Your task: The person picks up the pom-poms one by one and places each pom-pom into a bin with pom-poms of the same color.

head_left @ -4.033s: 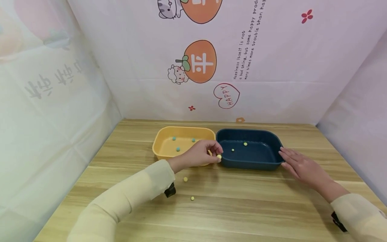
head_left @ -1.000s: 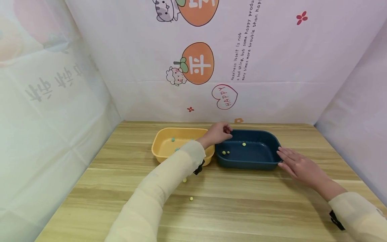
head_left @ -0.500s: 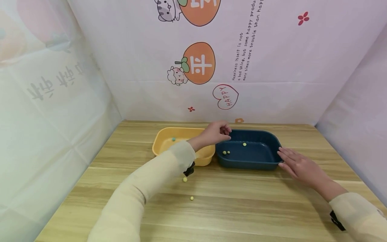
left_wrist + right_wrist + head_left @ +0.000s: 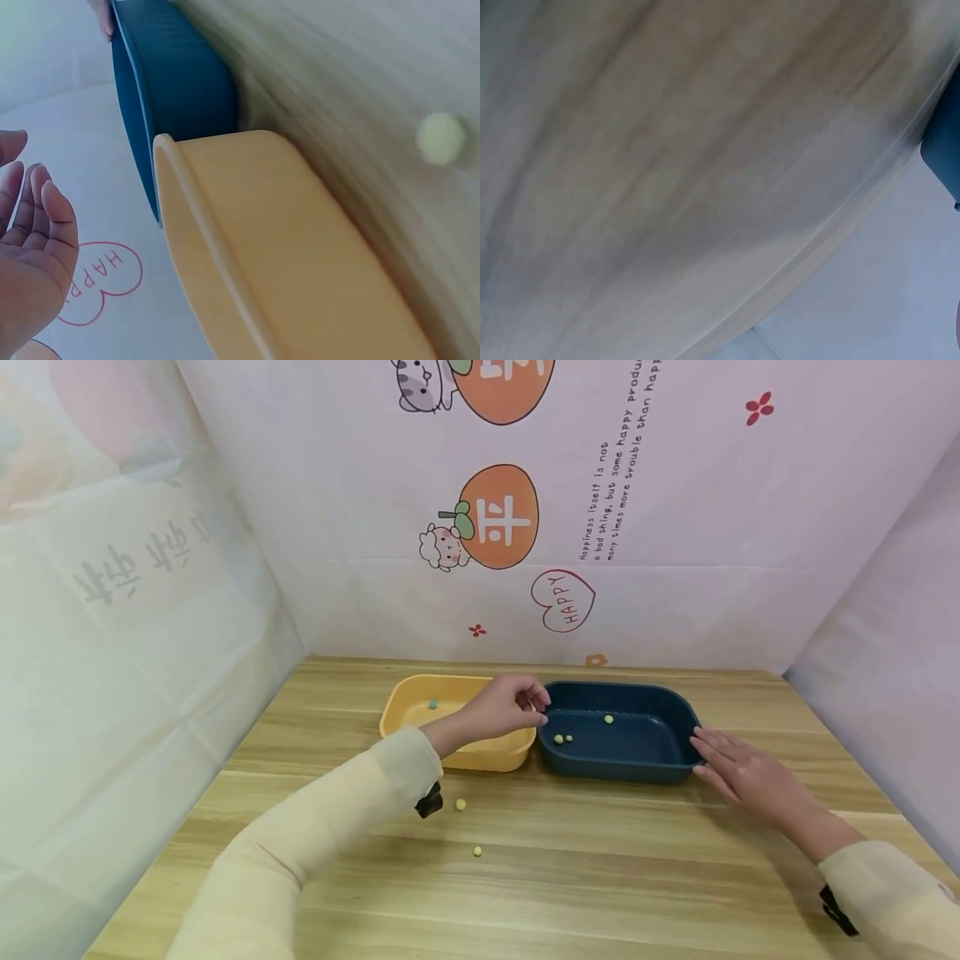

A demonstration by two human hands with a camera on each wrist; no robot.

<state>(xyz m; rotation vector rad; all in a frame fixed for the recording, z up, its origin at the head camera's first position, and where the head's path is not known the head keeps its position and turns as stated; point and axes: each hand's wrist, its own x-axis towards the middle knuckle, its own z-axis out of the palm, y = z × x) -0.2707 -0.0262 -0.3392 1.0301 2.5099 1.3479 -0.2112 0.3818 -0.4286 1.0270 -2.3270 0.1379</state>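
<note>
My left hand [image 4: 504, 705] hovers over the right side of the yellow bin [image 4: 487, 761], fingertips near the blue bin's left rim. Its fingers are loosely bent, with nothing between them in the left wrist view. My right hand [image 4: 750, 770] rests straight fingers against the right end of the dark blue bin [image 4: 615, 771]. Inside the blue bin lie a yellow ball [image 4: 608, 719] and, at the front left, a second ball [image 4: 558, 739] beside a smaller one [image 4: 568, 738]. One blue-green ball [image 4: 432, 704] shows in the yellow bin; my left hand and forearm hide part of that bin.
Two loose yellow balls, a larger one [image 4: 461, 805] and a smaller one [image 4: 477, 852], lie on the wooden table [image 4: 600, 877] in front of the yellow bin. A printed white cloth [image 4: 675, 610] hangs behind the table and at both sides.
Four seconds ago my left hand pinched a yellow ball; its fingers now hold nothing, and the blue bin has one more ball. Lately that hand moved left and nearer. My right hand stayed put.
</note>
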